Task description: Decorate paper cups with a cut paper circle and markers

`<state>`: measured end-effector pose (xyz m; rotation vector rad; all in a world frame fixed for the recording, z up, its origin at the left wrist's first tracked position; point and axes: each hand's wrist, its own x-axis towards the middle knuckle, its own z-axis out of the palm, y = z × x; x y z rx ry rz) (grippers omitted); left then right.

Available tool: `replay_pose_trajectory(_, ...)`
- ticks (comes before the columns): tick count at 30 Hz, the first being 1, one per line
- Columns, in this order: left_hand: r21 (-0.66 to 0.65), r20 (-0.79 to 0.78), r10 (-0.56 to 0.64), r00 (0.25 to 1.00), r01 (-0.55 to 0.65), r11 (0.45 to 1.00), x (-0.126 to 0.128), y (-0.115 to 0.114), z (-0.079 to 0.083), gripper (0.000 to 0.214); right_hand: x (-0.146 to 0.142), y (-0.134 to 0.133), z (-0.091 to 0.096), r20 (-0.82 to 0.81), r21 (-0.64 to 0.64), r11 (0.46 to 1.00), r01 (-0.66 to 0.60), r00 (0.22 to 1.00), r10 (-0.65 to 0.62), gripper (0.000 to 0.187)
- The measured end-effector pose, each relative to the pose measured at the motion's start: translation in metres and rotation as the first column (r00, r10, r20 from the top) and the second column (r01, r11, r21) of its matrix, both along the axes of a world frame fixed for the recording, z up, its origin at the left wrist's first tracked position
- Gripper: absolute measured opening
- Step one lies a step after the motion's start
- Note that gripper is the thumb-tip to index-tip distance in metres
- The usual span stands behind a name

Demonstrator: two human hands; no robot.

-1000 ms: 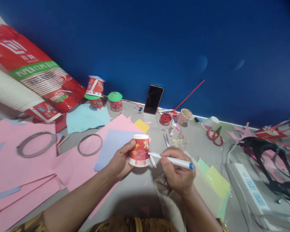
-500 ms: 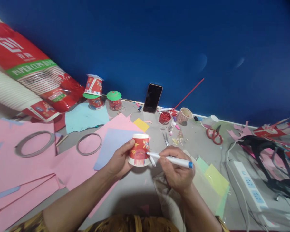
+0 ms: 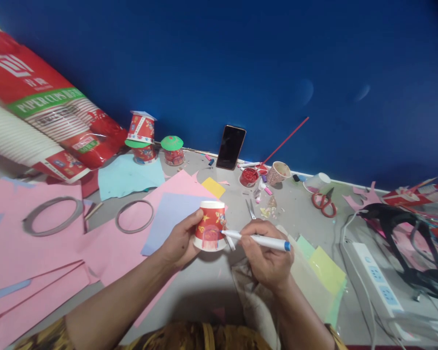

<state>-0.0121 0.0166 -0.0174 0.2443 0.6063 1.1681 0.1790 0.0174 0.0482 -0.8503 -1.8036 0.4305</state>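
Note:
My left hand (image 3: pixel 178 243) is closed round an upside-down red paper cup (image 3: pixel 210 225) with a white rim and printed patterns, held just above the grey table (image 3: pixel 204 287). My right hand (image 3: pixel 266 253) grips a white marker with a blue end (image 3: pixel 259 239). The marker's tip touches the cup's right side, near a blue arch shape drawn on the cup. A second white stick-like piece pokes out below the marker from the same hand.
Pink and lilac paper sheets (image 3: pixel 105 243) and two tape rings (image 3: pixel 135 216) lie to the left. A sleeve of paper cups (image 3: pixel 47 116), decorated cups (image 3: pixel 142 138), a phone (image 3: pixel 232 147), scissors (image 3: pixel 324 203), a power strip (image 3: pixel 375 282) and a black glue gun (image 3: pixel 405 228) surround the work spot.
Hardly anything differs: both hands and the cup sit a touch higher in the picture, and the marker tip stays on the cup's side.

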Motion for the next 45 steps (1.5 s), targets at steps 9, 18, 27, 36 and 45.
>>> replay_pose_trajectory(9,-0.011,-0.028,-0.008,1.000,0.007,1.000,0.0013,-0.0004,0.0039,0.039,0.0018,0.0002,0.0012,-0.019,-0.035,0.999,-0.034,0.999,0.034,0.013)
replay_pose_trajectory(18,0.010,-0.014,-0.014,1.000,0.014,1.000,0.0004,-0.0014,0.0009,0.038,0.0043,0.0006,-0.0009,-0.043,-0.057,0.997,-0.053,0.998,0.051,0.014)
replay_pose_trajectory(27,0.030,-0.014,-0.004,1.000,0.005,1.000,-0.0004,-0.0017,-0.0044,0.035,0.0045,0.0015,-0.0002,-0.028,-0.016,0.999,-0.047,0.999,0.046,0.014)
replay_pose_trajectory(36,0.011,-0.017,0.008,1.000,-0.008,1.000,0.0020,-0.0012,-0.0025,0.046,0.0016,0.0000,-0.0028,-0.077,0.014,0.999,-0.034,0.996,0.035,0.013)
replay_pose_trajectory(45,0.008,-0.008,0.018,1.000,-0.018,1.000,0.0017,-0.0010,-0.0024,0.042,0.0026,0.0005,-0.0008,-0.025,0.021,0.999,-0.029,0.999,0.030,0.014)
